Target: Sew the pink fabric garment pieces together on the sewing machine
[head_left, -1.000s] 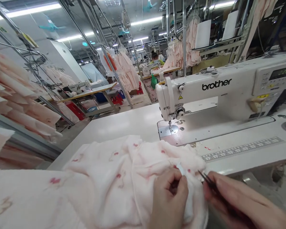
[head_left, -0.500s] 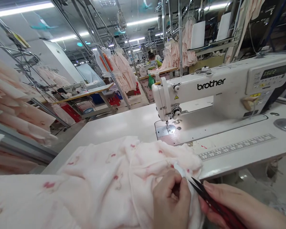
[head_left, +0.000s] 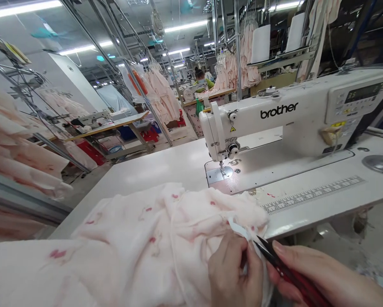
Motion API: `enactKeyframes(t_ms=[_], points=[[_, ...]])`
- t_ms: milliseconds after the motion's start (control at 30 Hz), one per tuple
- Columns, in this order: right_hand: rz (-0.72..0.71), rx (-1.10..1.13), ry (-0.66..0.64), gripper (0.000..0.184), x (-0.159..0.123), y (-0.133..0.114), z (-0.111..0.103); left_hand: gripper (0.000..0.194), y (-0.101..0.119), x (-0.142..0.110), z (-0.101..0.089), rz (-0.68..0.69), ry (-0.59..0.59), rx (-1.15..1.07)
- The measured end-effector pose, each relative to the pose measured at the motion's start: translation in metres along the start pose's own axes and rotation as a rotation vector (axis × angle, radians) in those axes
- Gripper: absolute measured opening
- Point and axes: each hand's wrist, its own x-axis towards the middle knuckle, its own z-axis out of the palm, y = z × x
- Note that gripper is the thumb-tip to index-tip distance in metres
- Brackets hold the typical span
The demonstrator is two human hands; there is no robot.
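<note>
At the sewing table: pale pink garment [head_left: 124, 243], soft and marked with darker pink patches, lies bunched on the near edge of the white tabletop [head_left: 153, 170].

Left hand [head_left: 233, 273]: narrow pinch; fingers gather a fold of the garment beside a white strip [head_left: 239, 228].

Right hand [head_left: 319, 273]: narrow grip on a red-handled pointed tool [head_left: 282, 268], type unclear, possibly snips or tweezers; black tips sit just beside the white strip. Contact cannot be confirmed.

Work state: garment lies off the needle plate [head_left: 219, 175], not under the presser foot. Strip is in place along the fold. Whether its stitching or trimming is complete cannot be told.

Surroundings: Brother sewing machine [head_left: 274, 123] stands right of the garment; engraved ruler scale [head_left: 313, 194] runs along the tabletop; hanging pink garments [head_left: 161, 96] and a co-worker [head_left: 200, 79] are farther off.
</note>
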Motion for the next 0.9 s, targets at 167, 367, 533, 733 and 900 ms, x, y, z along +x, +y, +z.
enactKeyframes(t_ms=[167,367,533,733,900], points=[[-0.033,-0.014,0.006,0.045,0.002,0.003,0.000,0.020,-0.003,-0.004,0.006,-0.029,-0.003,0.030],[-0.102,-0.023,0.030,0.044,0.008,0.004,0.003,0.020,-0.004,-0.006,0.008,-0.066,-0.003,-0.011],[-0.152,-0.031,0.039,0.050,0.013,0.006,0.001,0.021,0.000,-0.006,0.008,-0.109,-0.051,-0.043],[-0.532,-0.518,0.135,0.035,0.007,-0.006,-0.010,0.020,-0.004,0.001,-0.002,-0.410,-0.109,-0.277],[-0.598,-0.958,0.289,0.011,0.018,-0.011,-0.013,0.023,-0.008,0.002,-0.003,-0.495,-0.149,-0.438]])
